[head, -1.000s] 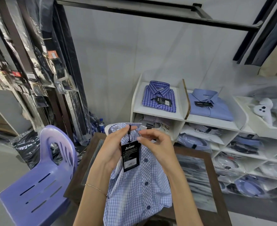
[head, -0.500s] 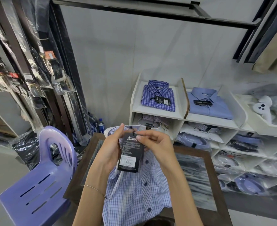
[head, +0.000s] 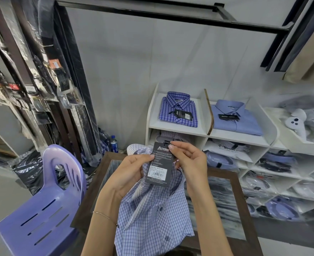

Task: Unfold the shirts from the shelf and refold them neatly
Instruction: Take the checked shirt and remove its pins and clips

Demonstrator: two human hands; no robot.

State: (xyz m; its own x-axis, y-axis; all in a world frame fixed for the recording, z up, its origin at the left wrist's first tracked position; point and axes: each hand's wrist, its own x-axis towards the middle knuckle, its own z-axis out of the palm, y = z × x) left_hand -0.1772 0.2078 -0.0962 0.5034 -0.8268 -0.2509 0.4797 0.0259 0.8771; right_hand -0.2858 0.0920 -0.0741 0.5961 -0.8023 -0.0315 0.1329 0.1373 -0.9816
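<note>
We found both hands, left hand [head: 132,170] and right hand [head: 189,159], pinching the hang tag [head: 159,165] of the checked shirt [head: 152,215] draped over the worktop's [head: 235,183] near edge; judged best tucked clear before refolding.

A clothing shop: tagged folded shirts [head: 178,110] fill white shelves [head: 176,129].

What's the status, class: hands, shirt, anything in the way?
Left hand holds shirt and tag's edge. Right hand pinches tag's top. Shirt unfolded, hanging over table. Nothing blocking.
</note>
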